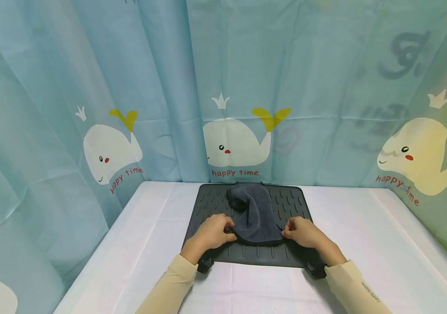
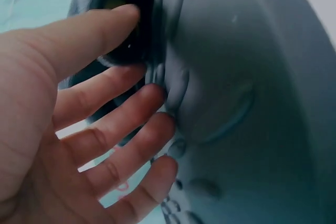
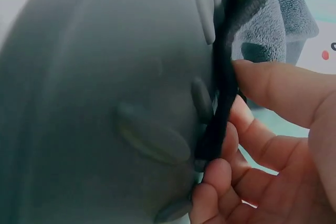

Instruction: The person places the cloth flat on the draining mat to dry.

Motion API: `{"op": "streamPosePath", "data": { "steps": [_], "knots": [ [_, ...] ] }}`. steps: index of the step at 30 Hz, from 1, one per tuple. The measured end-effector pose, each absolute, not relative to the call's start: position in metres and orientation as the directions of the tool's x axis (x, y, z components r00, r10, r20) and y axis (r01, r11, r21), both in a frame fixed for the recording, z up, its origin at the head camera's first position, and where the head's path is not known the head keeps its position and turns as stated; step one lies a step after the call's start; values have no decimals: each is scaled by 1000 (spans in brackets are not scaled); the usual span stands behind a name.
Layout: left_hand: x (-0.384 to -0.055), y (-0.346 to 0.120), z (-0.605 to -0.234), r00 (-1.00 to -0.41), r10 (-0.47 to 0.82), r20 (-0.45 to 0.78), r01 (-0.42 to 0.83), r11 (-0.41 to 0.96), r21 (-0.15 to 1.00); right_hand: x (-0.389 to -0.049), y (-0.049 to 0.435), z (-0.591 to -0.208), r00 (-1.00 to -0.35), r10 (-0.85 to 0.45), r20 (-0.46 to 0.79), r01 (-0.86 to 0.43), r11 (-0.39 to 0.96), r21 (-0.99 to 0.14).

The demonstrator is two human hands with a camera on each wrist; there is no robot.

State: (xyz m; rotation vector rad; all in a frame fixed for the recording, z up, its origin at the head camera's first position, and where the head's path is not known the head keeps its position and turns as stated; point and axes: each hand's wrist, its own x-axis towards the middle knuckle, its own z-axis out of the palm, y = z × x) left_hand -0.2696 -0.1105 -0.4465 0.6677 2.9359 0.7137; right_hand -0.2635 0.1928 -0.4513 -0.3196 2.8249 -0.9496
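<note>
A dark grey cloth [image 1: 256,218] with black edging lies rumpled, its upper left part curled over, on a black ribbed mat [image 1: 247,257]. My left hand [image 1: 213,232] is at the cloth's near left edge. In the left wrist view, the thumb and spread fingers of that hand [image 2: 100,108] stand apart beside the cloth's dark fold [image 2: 86,3]. At the near right corner, my right hand [image 1: 304,232] pinches the edging. Seen from the right wrist, the thumb of this hand [image 3: 273,145] presses the black hem [image 3: 226,85] with fingertips behind it.
The mat rests on a white-covered table [image 1: 365,235]. Behind and at both sides hangs a blue-green curtain [image 1: 160,65] printed with white whales. Dark wrist devices [image 1: 205,264] sit under both wrists, near the mat's front corners.
</note>
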Motion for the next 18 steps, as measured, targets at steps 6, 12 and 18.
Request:
{"op": "streamPosePath", "data": {
  "steps": [6, 12, 18],
  "knots": [
    [-270, -106, -450, -908, 394, 141, 415, 807, 419, -260, 192, -453, -968, -240, -73, -143, 766, -627],
    [-271, -104, -451, -897, 367, 248, 440, 801, 406, -259, 192, -456, -965, -251, -77, -154, 778, -609],
    [-269, -102, -448, -886, 318, 338, 444, 794, 415, -259, 198, -456, -961, -262, -91, -139, 738, -661]
  ]
}}
